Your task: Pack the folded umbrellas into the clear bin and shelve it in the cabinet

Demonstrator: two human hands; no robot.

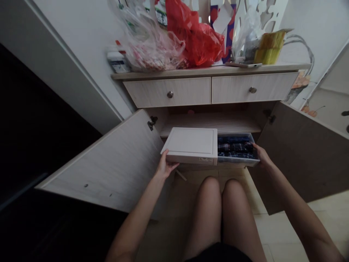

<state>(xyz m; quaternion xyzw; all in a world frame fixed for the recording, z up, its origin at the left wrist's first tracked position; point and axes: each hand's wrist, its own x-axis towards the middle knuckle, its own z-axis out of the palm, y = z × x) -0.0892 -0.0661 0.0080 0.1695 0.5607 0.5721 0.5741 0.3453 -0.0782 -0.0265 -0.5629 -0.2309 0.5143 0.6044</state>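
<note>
A white box with a flat, framed top (191, 141) sits at the front of the open cabinet. Beside it on the right is a clear-sided bin (240, 159) with folded dark blue and plaid cloths (234, 147) inside. My left hand (164, 166) grips the white box at its front left corner, thumb and fingers around the edge. My right hand (261, 154) holds the right side of the clear bin, its fingertips over the rim. The box and the bin are side by side.
Both cabinet doors, left (109, 163) and right (302, 156), are swung open. Above are two closed drawers (188, 91). The cabinet top (196, 71) bears a red bag (201, 43), a clear bag (155, 51), a white bottle (117, 61) and a yellow container (269, 47).
</note>
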